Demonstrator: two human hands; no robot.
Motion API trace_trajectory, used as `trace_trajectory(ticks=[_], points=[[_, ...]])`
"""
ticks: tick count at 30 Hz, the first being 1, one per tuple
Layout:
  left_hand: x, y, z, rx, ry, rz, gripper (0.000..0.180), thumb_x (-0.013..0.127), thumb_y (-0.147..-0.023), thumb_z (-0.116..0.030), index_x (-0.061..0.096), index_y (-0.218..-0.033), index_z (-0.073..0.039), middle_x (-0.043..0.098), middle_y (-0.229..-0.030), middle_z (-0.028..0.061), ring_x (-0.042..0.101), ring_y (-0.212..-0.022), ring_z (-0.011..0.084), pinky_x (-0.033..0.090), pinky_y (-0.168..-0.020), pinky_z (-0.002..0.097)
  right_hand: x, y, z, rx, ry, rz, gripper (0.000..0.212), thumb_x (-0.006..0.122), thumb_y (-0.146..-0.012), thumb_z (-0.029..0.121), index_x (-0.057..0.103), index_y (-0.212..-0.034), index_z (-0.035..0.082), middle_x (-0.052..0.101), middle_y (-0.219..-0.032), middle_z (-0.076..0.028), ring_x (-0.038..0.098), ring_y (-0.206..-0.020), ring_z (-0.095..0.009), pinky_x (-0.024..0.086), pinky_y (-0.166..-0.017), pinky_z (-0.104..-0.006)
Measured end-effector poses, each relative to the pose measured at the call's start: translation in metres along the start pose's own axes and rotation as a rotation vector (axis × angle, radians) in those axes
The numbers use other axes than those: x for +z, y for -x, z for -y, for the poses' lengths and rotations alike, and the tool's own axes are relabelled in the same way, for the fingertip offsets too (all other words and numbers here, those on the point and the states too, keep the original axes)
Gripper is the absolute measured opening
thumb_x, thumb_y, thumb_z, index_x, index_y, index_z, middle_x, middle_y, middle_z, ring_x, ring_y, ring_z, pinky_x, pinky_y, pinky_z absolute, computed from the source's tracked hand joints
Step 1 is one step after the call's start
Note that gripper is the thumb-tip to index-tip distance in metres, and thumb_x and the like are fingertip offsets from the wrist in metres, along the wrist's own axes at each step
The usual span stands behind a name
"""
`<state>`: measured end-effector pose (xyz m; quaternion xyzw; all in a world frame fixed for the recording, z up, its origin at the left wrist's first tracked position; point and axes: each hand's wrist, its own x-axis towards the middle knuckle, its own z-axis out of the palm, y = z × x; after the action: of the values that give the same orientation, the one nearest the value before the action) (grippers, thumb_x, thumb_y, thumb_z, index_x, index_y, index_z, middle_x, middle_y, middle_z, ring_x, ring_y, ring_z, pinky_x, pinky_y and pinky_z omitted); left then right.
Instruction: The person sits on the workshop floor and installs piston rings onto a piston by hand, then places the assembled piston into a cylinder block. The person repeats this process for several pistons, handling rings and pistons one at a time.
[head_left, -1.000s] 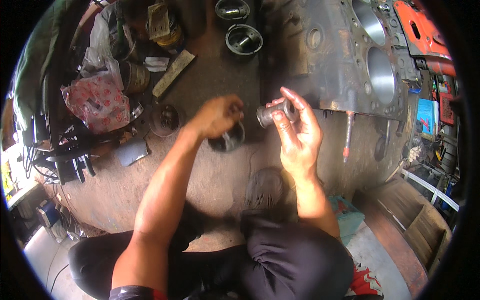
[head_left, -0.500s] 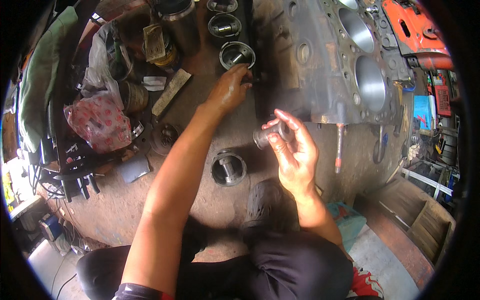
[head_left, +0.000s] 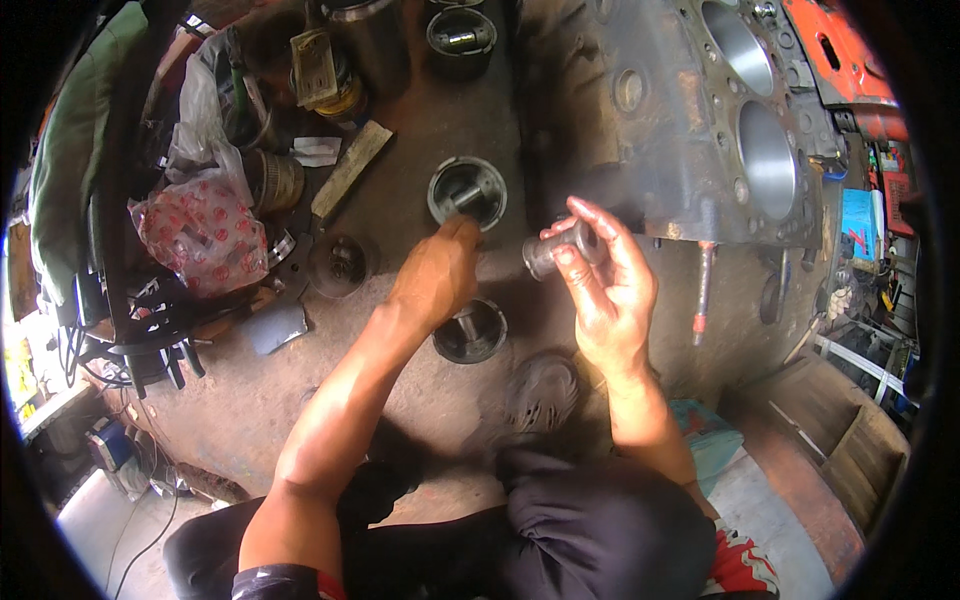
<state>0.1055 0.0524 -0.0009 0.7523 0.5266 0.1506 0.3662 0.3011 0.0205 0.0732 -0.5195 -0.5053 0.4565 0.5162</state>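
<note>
The grip of the right hand (head_left: pixel 612 285) is clasped round a metal tube (head_left: pixel 545 257) with flared ends, thumb on the near side and fingers behind it, the palm mostly bare; the tube is held up just in front of the near edge of the engine block (head_left: pixel 665 150), likely pinched by the fingers alone so it can be turned easily. The grip of the left hand (head_left: pixel 440 272), to the left of the engine block, has its fingers curled in at the near rim of the middle piston (head_left: pixel 467 190); whether they clench that rim or only touch it, I cannot tell. Left of the engine block and nearer the person, the near piston (head_left: pixel 472 335) lies partly behind that hand, hollow side up, perhaps because the flat end makes a steady foot. The far piston (head_left: pixel 462 38) stands left of the engine block too, probably lined up there for easy reach. Farther left of the engine block lie a wooden stick (head_left: pixel 352 168) and a red-patterned plastic bag (head_left: pixel 200 238), seemingly put aside to leave the pistons room
</note>
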Motion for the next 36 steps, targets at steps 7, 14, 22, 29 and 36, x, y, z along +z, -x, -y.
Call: trace_trajectory(ticks=[7, 14, 22, 29, 36], points=[[-0.044, -0.003, 0.006, 0.204, 0.07, -0.15, 0.023, 0.075, -0.084, -0.007, 0.067, -0.104, 0.002, 0.068, -0.102, 0.0163, 0.069, -0.09, 0.0315, 0.054, -0.081, 0.0386, 0.004, -0.005, -0.003, 0.013, -0.008, 0.01, 0.039, 0.07, -0.095, 0.008, 0.06, -0.132, 0.001, 0.066, -0.111, -0.007, 0.062, -0.101, -0.013, 0.05, -0.09, -0.0266], [0.002, -0.024, 0.011, -0.172, 0.688, -0.437, 0.021, 0.072, -0.091, -0.005, 0.064, -0.107, 0.006, 0.073, -0.102, 0.0158, 0.071, -0.099, 0.0185, 0.056, -0.082, 0.0307, -0.006, 0.004, -0.003, 0.005, -0.049, -0.008, 0.039, 0.069, -0.096, 0.007, 0.058, -0.133, 0.0, 0.067, -0.112, -0.008, 0.063, -0.101, -0.013, 0.05, -0.091, -0.0265], [0.022, -0.029, 0.009, -0.254, 0.609, -0.547, 0.02, 0.072, -0.092, -0.005, 0.064, -0.106, 0.006, 0.075, -0.095, 0.013, 0.07, -0.089, 0.0135, 0.055, -0.076, 0.0254, -0.016, 0.01, -0.002, 0.01, -0.022, -0.036, 0.04, 0.07, -0.097, 0.009, 0.058, -0.133, -0.001, 0.066, -0.112, -0.008, 0.063, -0.101, -0.012, 0.05, -0.092, -0.0261], [0.024, -0.029, 0.004, -0.316, 0.622, -0.56, 0.027, 0.077, -0.087, -0.011, 0.067, -0.104, 0.008, 0.075, -0.098, 0.0202, 0.072, -0.091, 0.0192, 0.056, -0.076, 0.0303, -0.01, 0.009, -0.002, -0.034, -0.005, -0.022, 0.038, 0.07, -0.096, 0.007, 0.059, -0.132, -0.001, 0.067, -0.108, -0.006, 0.063, -0.099, -0.011, 0.051, -0.089, -0.0248], [0.025, -0.031, 0.007, -0.29, 0.591, -0.588, 0.029, 0.078, -0.087, -0.011, 0.067, -0.105, 0.009, 0.075, -0.094, 0.0198, 0.072, -0.085, 0.0168, 0.055, -0.074, 0.0286, -0.007, 0.009, -0.003, -0.043, -0.053, -0.022, 0.037, 0.07, -0.096, 0.006, 0.06, -0.131, 0.0, 0.067, -0.108, -0.006, 0.063, -0.097, -0.01, 0.051, -0.088, -0.0246]])
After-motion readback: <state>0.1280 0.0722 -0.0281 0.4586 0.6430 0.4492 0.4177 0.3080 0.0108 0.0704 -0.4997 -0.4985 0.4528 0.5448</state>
